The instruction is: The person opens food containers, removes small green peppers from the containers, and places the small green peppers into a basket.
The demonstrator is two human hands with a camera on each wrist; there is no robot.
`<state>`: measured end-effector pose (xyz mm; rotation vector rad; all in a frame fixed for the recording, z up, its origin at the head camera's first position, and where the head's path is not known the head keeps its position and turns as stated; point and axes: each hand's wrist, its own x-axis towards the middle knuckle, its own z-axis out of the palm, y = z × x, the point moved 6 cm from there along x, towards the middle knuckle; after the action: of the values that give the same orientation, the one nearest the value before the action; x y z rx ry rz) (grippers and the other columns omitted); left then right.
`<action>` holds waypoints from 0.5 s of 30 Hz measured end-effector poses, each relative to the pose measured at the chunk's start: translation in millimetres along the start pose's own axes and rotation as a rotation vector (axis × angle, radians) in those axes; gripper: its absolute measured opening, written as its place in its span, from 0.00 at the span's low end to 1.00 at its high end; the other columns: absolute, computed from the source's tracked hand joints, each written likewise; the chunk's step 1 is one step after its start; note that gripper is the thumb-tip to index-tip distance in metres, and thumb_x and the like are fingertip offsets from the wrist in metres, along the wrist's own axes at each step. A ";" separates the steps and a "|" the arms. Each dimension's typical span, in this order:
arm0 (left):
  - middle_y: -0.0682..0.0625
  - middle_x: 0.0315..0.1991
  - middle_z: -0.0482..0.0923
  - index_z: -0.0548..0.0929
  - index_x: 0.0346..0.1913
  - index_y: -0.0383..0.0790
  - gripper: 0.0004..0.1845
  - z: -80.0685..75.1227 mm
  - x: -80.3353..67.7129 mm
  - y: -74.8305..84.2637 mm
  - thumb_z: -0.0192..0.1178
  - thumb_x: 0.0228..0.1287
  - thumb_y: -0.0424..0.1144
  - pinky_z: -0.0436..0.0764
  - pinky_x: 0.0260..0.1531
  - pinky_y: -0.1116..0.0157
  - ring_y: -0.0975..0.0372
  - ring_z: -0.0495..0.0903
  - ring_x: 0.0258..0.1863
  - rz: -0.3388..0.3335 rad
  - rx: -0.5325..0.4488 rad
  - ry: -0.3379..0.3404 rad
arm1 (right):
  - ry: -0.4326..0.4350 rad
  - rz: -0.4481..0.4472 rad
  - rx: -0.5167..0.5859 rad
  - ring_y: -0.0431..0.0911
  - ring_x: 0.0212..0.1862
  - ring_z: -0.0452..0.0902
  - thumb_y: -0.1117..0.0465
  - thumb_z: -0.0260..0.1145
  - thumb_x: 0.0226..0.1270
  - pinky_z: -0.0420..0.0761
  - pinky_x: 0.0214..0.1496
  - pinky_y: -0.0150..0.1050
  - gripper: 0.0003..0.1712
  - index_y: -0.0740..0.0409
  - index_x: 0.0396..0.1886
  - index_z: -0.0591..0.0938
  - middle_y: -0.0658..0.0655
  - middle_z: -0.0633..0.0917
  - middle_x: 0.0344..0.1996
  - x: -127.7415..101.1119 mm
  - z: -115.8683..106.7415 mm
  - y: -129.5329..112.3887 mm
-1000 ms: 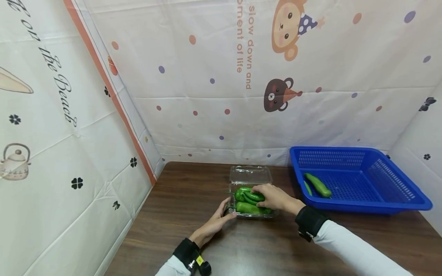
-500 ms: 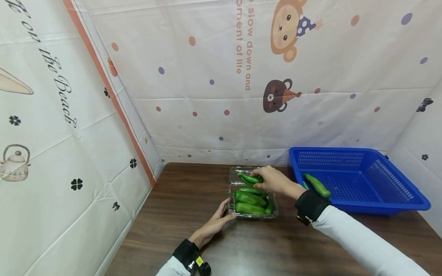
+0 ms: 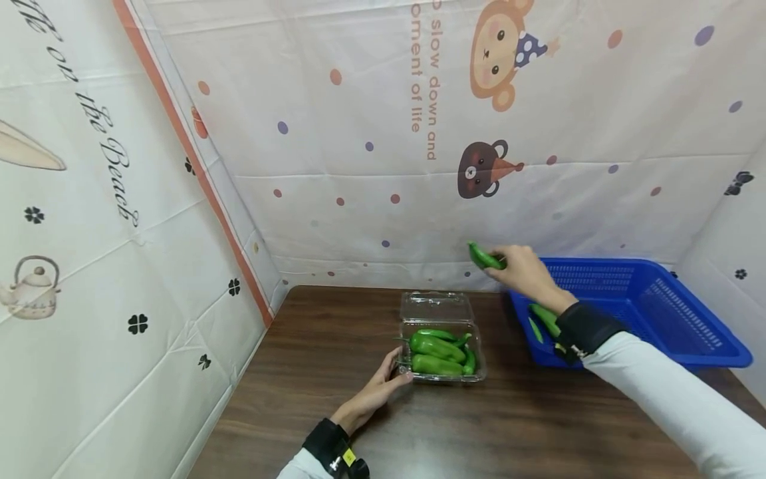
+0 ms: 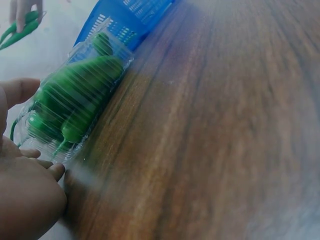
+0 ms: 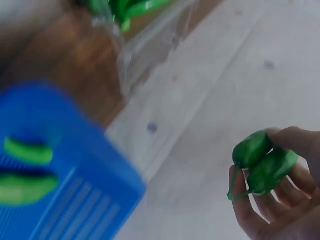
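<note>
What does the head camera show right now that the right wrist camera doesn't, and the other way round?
Only the head view shows the cartoon animals and kettle on the cloth. Only the right wrist view clearly shows thin stems on both held peppers. Both show the right hand, the blue basket with two peppers in it, and the clear box with more green peppers inside.

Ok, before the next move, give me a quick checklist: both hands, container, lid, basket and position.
1. Right hand loaded: ok, holds two green peppers.
2. Left hand at the clear container: ok, at its left end.
3. Lid open: ok, laid back.
4. Room in blue basket: ok, bare floor shows beside other peppers.
5. Held peppers over basket: not ok, outside its outline in head and right wrist views.
6. Grip firmness: cannot tell.
</note>
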<state>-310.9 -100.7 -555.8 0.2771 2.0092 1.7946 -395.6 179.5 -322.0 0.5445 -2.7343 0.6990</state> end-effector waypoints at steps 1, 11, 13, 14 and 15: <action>0.35 0.84 0.36 0.47 0.83 0.49 0.44 -0.3 -0.1 -0.4 0.59 0.75 0.53 0.50 0.76 0.35 0.38 0.35 0.82 0.002 -0.001 0.001 | 0.009 0.021 -0.013 0.61 0.39 0.88 0.64 0.70 0.67 0.85 0.35 0.51 0.19 0.71 0.54 0.84 0.73 0.88 0.43 -0.5 -6.3 7.2; 0.36 0.84 0.36 0.47 0.83 0.49 0.44 -1.0 -1.6 0.0 0.59 0.75 0.53 0.52 0.76 0.36 0.39 0.35 0.82 -0.001 -0.012 0.009 | -0.079 0.183 -0.079 0.52 0.29 0.79 0.63 0.67 0.69 0.75 0.27 0.42 0.21 0.76 0.53 0.80 0.74 0.86 0.38 -24.4 -22.0 80.1; 0.36 0.84 0.36 0.47 0.83 0.49 0.44 -0.6 -1.3 0.6 0.59 0.75 0.53 0.51 0.76 0.36 0.39 0.35 0.82 0.000 -0.010 0.003 | -0.122 0.219 -0.085 0.51 0.28 0.78 0.63 0.67 0.69 0.75 0.27 0.42 0.22 0.78 0.53 0.80 0.73 0.86 0.38 -29.8 -19.1 91.5; 0.36 0.84 0.36 0.47 0.83 0.50 0.44 -0.1 -1.0 0.8 0.58 0.75 0.53 0.51 0.76 0.36 0.39 0.35 0.82 0.001 -0.007 -0.001 | -0.142 0.237 -0.089 0.51 0.29 0.79 0.63 0.67 0.69 0.76 0.28 0.42 0.22 0.78 0.53 0.80 0.73 0.86 0.37 -32.0 -17.5 96.5; 0.36 0.84 0.36 0.47 0.83 0.49 0.44 0.3 -0.8 0.6 0.58 0.75 0.54 0.51 0.76 0.36 0.39 0.35 0.82 0.002 -0.005 -0.004 | -0.162 0.252 -0.091 0.51 0.30 0.79 0.63 0.67 0.68 0.77 0.29 0.43 0.22 0.78 0.53 0.80 0.73 0.86 0.37 -34.1 -16.1 101.0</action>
<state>-310.1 -100.7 -555.0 0.2813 2.0019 1.7988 -404.7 279.6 -360.8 0.2471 -3.0031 0.6062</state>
